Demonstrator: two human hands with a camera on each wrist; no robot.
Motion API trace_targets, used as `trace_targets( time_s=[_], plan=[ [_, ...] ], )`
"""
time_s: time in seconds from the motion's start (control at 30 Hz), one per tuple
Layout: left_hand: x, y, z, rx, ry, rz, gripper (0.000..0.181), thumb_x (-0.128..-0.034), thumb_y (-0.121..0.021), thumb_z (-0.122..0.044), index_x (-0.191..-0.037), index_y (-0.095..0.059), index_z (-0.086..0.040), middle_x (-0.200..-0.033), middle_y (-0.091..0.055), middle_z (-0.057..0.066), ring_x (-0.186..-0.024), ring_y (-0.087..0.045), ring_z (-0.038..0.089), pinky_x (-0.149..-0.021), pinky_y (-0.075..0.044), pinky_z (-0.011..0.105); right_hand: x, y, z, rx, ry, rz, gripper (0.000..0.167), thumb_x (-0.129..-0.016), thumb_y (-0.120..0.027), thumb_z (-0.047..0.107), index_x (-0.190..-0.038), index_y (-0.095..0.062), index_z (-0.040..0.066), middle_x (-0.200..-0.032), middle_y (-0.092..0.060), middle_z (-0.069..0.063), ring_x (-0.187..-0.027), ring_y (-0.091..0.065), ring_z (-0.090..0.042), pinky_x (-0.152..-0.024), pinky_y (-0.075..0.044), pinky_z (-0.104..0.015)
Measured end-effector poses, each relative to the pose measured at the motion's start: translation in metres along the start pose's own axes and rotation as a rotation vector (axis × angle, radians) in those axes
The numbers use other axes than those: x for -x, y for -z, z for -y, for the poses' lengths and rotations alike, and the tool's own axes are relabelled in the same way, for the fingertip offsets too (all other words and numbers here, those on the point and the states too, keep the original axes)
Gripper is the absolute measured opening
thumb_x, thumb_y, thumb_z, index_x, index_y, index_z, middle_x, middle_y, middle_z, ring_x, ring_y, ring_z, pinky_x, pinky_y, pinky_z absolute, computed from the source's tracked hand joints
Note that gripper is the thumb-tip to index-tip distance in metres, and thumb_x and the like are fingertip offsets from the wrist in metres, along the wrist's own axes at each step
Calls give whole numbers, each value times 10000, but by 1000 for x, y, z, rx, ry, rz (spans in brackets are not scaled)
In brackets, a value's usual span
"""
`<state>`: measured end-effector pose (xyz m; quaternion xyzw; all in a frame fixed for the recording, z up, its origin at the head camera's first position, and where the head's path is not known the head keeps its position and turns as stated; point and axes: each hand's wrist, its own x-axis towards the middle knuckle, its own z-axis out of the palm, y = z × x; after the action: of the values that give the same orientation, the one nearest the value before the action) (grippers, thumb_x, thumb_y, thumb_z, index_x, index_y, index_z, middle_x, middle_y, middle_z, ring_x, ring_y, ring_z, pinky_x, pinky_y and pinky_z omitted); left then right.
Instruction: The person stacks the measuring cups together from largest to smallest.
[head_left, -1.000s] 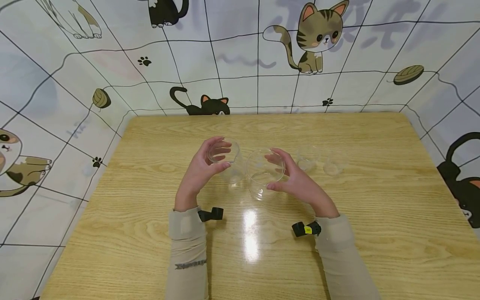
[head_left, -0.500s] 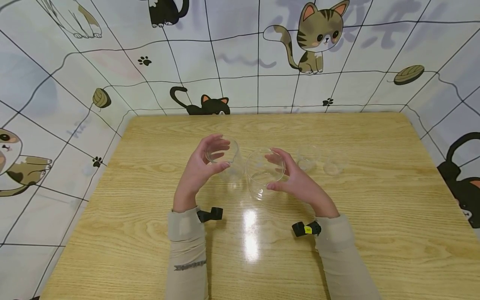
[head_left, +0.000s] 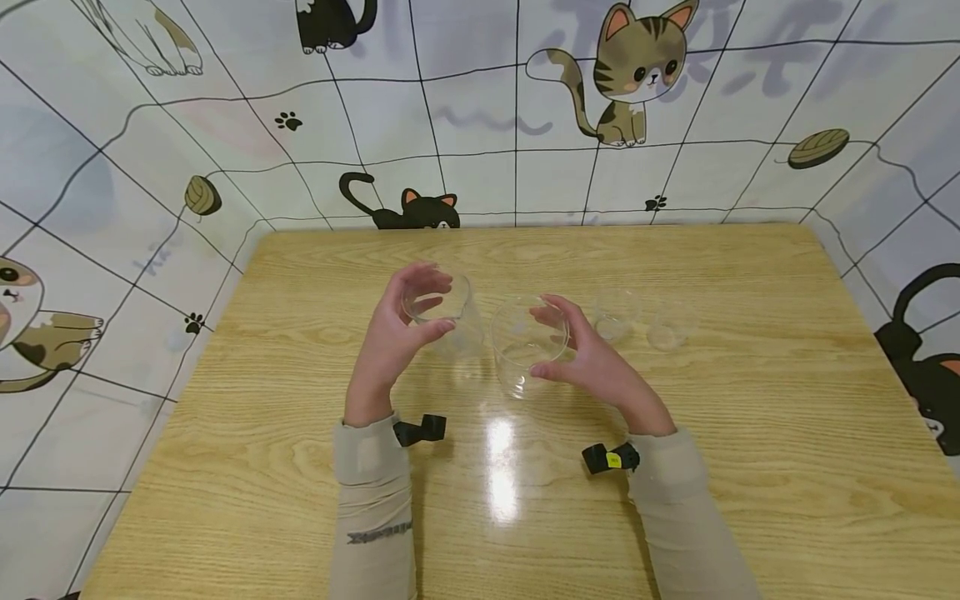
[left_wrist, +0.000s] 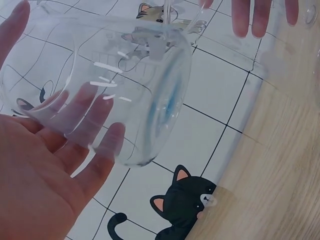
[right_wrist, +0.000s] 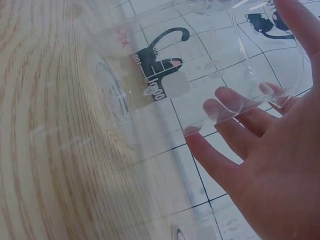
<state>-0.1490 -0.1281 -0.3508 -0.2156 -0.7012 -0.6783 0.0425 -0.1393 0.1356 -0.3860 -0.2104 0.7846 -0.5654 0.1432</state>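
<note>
My left hand (head_left: pixel 393 333) holds a clear glass beaker (head_left: pixel 453 337) by its side, thumb in front and fingers behind. In the left wrist view this beaker (left_wrist: pixel 135 95) has faint white printed marks, and its base appears lifted off the wooden table. Just to its right, my right hand (head_left: pixel 592 358) grips a larger clear beaker (head_left: pixel 521 375) near the rim. Printed graduations show on the larger beaker (right_wrist: pixel 165 95) in the right wrist view, where its base seems to rest on the table. Neither beaker shows visible contents.
Two smaller clear glass vessels (head_left: pixel 615 325) stand on the wooden table (head_left: pixel 750 467) behind and to the right of my right hand; their outlines are faint. Cat-print sheeting (head_left: pixel 480 125) walls the table's back and sides. A bright reflection lies in front of the beakers.
My left hand has shifted slightly left and away from me with its beaker, widening the gap to the larger one. The right hand and its beaker have stayed almost still.
</note>
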Motion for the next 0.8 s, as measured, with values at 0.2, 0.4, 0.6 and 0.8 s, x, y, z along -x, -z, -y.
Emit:
trace_targets(
  time_s=[0.2, 0.4, 0.6, 0.8],
  plan=[
    [-2, 0, 9, 17, -27, -59, 638, -732, -721, -57, -1260, -366, -8, -1178, -478, 206, -1079, -449, 349, -938, -338, 482, -3, -2, -10, -3, -19, -29, 846, -784, -684, 152, -1400, -121, 286, -1405, -302, -16, -1285, -260, -202, -1022, -198, -490],
    [-2, -3, 6, 30, -20, -88, 651, -732, -723, -63, -1275, -366, -25, -1185, -476, 206, -1084, -447, 341, -941, -342, 461, -7, -3, -23, -8, -18, -45, 873, -772, -702, 190, -1398, -109, 326, -1391, -311, 39, -1278, -260, -141, -1025, -199, -477],
    [-5, -7, 4, 69, -23, -108, 658, -736, -722, -73, -1277, -356, 4, -1194, -466, 224, -1092, -445, 351, -950, -329, 479, -2, -3, 0, -14, -41, -38, 869, -784, -685, 142, -1417, -95, 224, -1408, -287, -64, -1292, -241, -229, -1030, -168, -494],
    [-6, -11, 8, 113, -29, -153, 688, -718, -751, -197, -1271, -373, -42, -1199, -475, 184, -1097, -457, 326, -940, -347, 473, -1, -4, 6, 5, -54, -32, 865, -786, -687, 174, -1416, -95, 221, -1408, -284, -67, -1290, -247, -243, -1034, -186, -470]
  ],
)
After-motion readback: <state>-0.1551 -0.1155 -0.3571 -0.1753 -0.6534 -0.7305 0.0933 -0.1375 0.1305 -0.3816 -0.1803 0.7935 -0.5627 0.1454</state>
